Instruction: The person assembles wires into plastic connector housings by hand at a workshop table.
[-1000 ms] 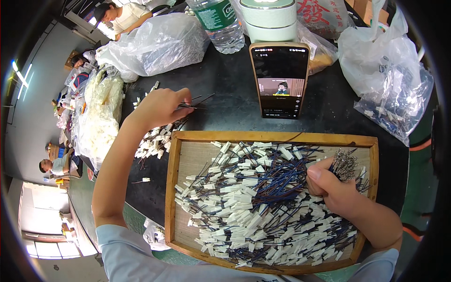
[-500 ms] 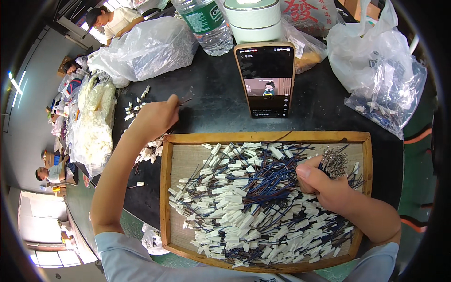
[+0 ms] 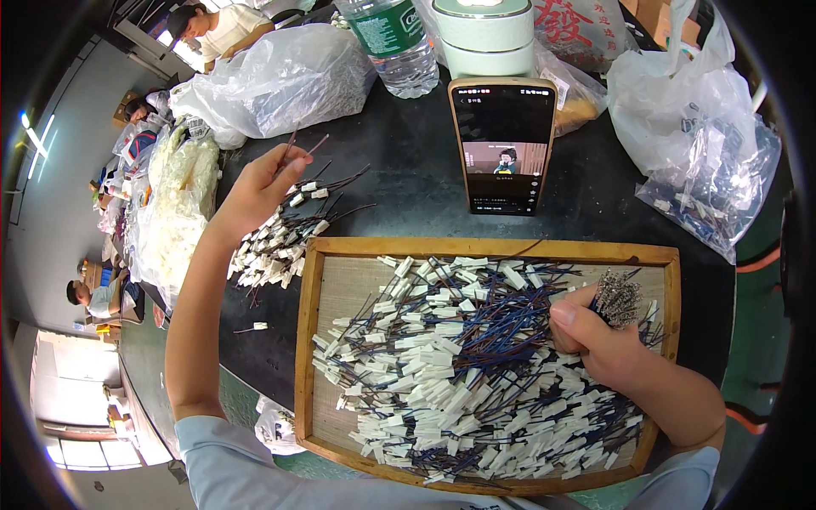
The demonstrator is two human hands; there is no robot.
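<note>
My left hand [image 3: 265, 187] is raised at the left over the black table, its fingers closed in a pinch. Thin dark wires [image 3: 318, 144] stick out beyond its fingertips; their other ends are hidden in the hand. Just below and to the right of it lies a heap of white connectors [image 3: 276, 242] with dark wire tails. My right hand [image 3: 599, 340] is closed around a bundle of wires [image 3: 618, 299], whose silvery metal ends fan out above the fist. Under that hand, a wooden-framed tray [image 3: 493, 247] holds a thick layer of blue and brown wires [image 3: 501, 327] with white connectors [image 3: 425, 374].
Behind the tray a phone [image 3: 503, 144] stands upright, in front of a white-and-green container [image 3: 484, 42] and a water bottle [image 3: 393, 47]. Plastic bags [image 3: 280, 81] line the back left, with another bag [image 3: 680, 110] at the right. One connector [image 3: 260, 325] lies alone. Other people sit far left.
My left hand has moved left and slightly up, uncovering more of the connector heap. My right hand keeps its grip on the wire bundle. The whole view has shifted slightly.
</note>
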